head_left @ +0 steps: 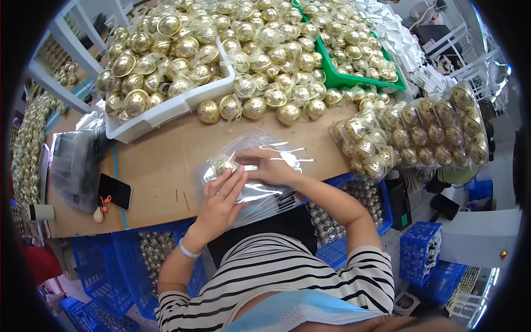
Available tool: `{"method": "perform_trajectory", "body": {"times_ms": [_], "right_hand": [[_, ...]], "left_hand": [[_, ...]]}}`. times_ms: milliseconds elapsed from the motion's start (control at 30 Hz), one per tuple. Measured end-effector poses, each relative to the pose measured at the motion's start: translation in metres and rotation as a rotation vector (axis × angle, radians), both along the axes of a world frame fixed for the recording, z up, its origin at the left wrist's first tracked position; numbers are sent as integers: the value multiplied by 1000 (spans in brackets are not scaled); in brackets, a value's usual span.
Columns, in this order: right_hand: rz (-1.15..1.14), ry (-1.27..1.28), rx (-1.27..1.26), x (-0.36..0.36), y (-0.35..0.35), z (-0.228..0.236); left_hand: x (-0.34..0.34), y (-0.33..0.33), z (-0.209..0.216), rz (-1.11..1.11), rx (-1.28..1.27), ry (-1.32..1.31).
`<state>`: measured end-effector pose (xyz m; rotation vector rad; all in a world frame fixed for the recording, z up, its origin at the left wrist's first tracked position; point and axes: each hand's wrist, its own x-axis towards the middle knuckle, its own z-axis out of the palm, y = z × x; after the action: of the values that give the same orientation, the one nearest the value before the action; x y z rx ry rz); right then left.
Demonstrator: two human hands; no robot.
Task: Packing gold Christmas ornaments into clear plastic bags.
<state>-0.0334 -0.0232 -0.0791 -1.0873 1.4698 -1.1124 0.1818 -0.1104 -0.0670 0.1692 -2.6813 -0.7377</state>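
Observation:
On the table edge before me lies a stack of clear plastic bags (260, 196). A gold perforated ball (223, 164), partly covered by clear film, is between my hands at the upper left of the stack. My left hand (224, 199) presses its fingers together on the ball's near side. From the right, my right hand (271, 167) curls over the film beside the ball, its fingertips partly hidden. A small white piece (250, 167) shows under the right hand; its kind I cannot make out.
Wrapped gold balls fill a white bin (171, 113) and a green bin (362, 82); more are heaped between them. Bagged balls (420, 130) stand at the right. A phone (115, 191) and dark plastic bags (77, 171) lie left. Blue crates (119, 260) stand below.

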Motion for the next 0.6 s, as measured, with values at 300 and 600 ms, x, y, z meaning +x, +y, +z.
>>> {"method": "perform_trajectory", "body": {"times_ms": [300,600], "right_hand": [[-745,588,122,-77,45,55],[-508,184,-317,-76,48,42]], "left_hand": [[0,2,9,25,-52,-52],[-10,-10,16,11,-109,-40]]}}
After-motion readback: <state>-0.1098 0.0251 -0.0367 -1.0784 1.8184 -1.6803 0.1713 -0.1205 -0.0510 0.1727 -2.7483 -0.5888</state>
